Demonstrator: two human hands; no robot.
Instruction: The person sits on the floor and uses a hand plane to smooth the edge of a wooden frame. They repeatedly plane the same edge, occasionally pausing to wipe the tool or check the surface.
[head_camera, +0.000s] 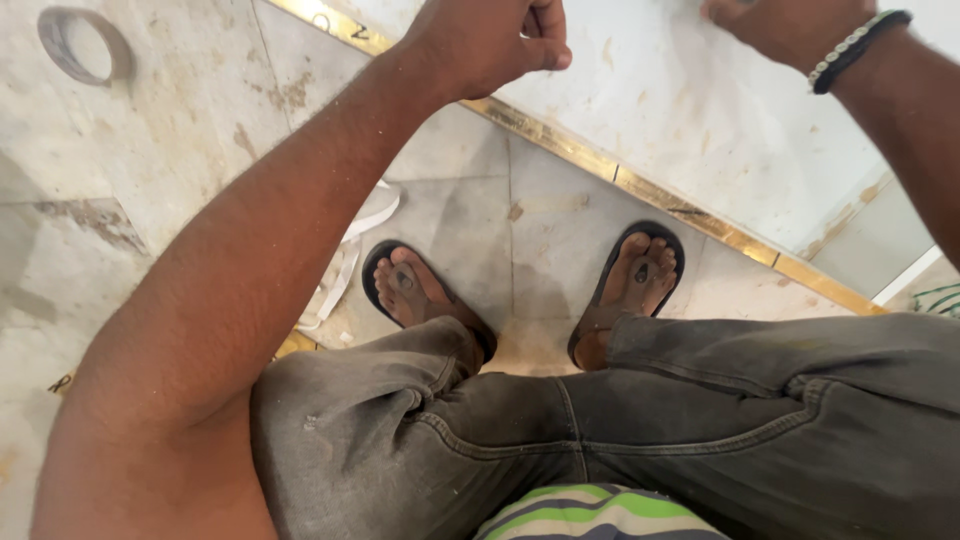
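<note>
Left hand: the left hand (490, 40) is curled into a loose fist above the gold trim strip (640, 185); whether it pinches anything cannot be told.
Right hand: the right hand (790, 25), cut off by the top edge, rests on the white slab (700, 110); grip unclear.
Strip: runs along the slab's edge, just below both hands.
Arms: both reach forward over the knees.

2 hands (490, 40), 2 sandals (640, 290), 1 beaded bracelet (855, 48), 1 tape roll (85, 45)
</note>
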